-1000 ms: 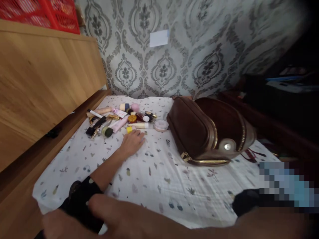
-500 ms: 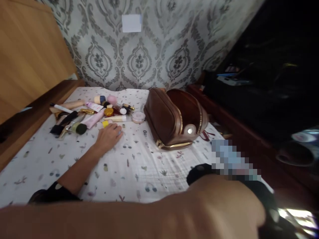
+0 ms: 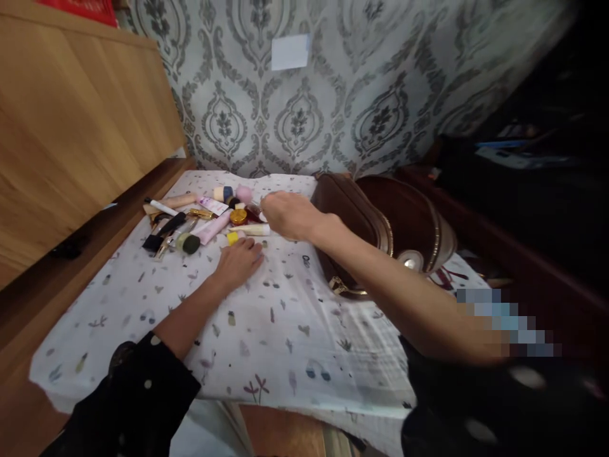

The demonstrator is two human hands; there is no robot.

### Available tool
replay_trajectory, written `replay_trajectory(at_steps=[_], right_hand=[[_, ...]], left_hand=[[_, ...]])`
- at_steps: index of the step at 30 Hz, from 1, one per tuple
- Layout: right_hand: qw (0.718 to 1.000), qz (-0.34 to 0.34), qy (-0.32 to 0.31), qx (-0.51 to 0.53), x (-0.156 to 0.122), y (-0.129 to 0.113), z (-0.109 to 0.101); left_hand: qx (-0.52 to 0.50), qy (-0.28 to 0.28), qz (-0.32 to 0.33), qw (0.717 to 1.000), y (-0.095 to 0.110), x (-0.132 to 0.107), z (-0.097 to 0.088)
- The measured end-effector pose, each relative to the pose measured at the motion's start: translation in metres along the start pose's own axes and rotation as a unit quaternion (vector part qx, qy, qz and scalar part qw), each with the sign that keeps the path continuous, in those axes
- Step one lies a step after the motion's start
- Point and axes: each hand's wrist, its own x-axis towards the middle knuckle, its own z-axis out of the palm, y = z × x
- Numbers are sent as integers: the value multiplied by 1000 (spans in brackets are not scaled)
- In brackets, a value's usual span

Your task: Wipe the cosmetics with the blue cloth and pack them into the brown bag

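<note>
One cream tube [image 3: 249, 230] lying crosswise, white end [image 3: 264, 230] rightward, left hand [image 3: 238, 261] loosely spread, right hand [image 3: 292, 216], grip unclear

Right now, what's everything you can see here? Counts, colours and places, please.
Bag: one, brown, cloth's right side.
Cosmetics: over ten, mixed colours, cloth's back left.
Yellow cap: one, yellow, front of pile.
Printed cloth: one, white, underneath.
Paper: one, white, on wall.
Wallpaper: one, grey, behind.
Cabinet: one, light wood, left.
Red object: one, red, top left.
Clutter: too dim to count, mostly dark, right.
Left hand: one, black-sleeved, beside yellow cap.
Right hand: one, black-sleeved, between cosmetics and bag.
</note>
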Motion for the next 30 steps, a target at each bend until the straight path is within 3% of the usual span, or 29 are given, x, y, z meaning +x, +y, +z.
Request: replay_trajectory(at_steps=[1,4,7,11,15,21,25,30], right_hand=[[997,68,-42,1,21,9,13],[989,131,-68,-5,60,30,54],[984,159,-75,-1,74,42,87],[979,191,-74,11,80,50,114],[974,219,-51,28,85,51,121],[972,232,15,44,74,43,108],[970,232,56,43,54,36,102],[966,236,88,66,14,25,110]], left_hand=[[7,-5,4,1000,0,0,-1],[22,-4,19,1000,0,0,-3],[23,-1,17,1000,1,-1,-4],[21,2,21,1000,1,-2,-3],[21,15,28,999,0,-2,-1],[10,12,20,1000,1,-2,-2],[7,3,23,1000,1,-3,-6],[8,20,27,999,-1,-3,-3]])
